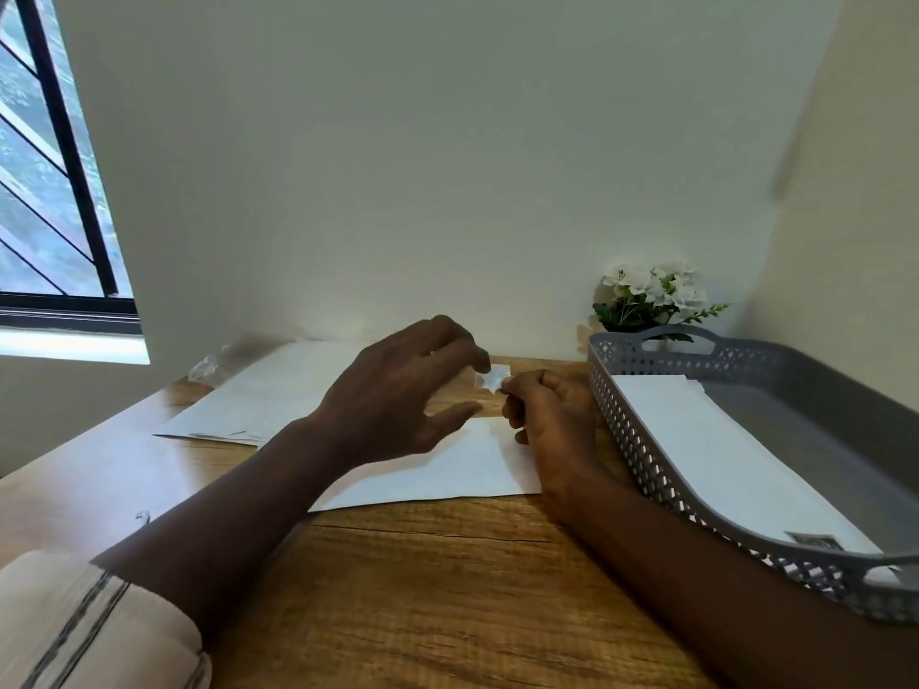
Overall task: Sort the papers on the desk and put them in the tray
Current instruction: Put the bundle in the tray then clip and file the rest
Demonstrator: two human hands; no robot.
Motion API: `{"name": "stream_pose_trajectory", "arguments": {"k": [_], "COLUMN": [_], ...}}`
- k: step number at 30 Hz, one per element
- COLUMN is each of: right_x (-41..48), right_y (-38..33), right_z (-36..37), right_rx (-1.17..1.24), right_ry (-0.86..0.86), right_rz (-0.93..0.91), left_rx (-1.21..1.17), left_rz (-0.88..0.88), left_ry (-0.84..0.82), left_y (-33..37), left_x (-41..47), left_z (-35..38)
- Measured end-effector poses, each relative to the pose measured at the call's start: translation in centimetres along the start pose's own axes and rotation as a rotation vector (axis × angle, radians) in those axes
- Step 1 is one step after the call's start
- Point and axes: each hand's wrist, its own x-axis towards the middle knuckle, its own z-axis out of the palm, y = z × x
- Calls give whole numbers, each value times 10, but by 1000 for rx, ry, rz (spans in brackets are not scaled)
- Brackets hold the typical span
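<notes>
While hands [477, 395] overlap, paper scrap [493, 379] blurred.

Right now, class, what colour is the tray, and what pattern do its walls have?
The tray is grey with diamond-shaped lattice cut-outs in its walls, seen in the head view.

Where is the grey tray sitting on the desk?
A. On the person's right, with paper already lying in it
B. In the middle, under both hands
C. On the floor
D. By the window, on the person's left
A: the grey tray stands at the desk's right side beyond the right hand, and white paper lies flat inside it.
</notes>
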Motion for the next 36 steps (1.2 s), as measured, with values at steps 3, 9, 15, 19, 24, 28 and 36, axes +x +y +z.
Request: {"name": "stream_pose_trajectory", "arguments": {"k": [3,9,15,19,24,28,36], "right_x": [-1,-2,0,2,1,3,3], "right_y": [-1,-1,4,11,11,12,13], "right_z": [0,1,1,3,5,6,3], "right_rx": [-11,-22,-50,-141,-221,-244,-220], "right_ry": [-30,-93,-118,-143,-146,-129,-66], "right_rz": [23,18,-56,-139,-199,-199,-183], "left_rx": [16,16,-226,-312,-494,-569,-25], "left_rz": [42,64,-155,-321,-614,-767,-687], "left_ry": [19,68,103,131,103,157,-44], "left_y": [3,5,9,7,1,1,-27], "left_x": [-3,-3,-2,-2,1,0,-16], "left_z": [11,17,14,21,26,27,20]}}
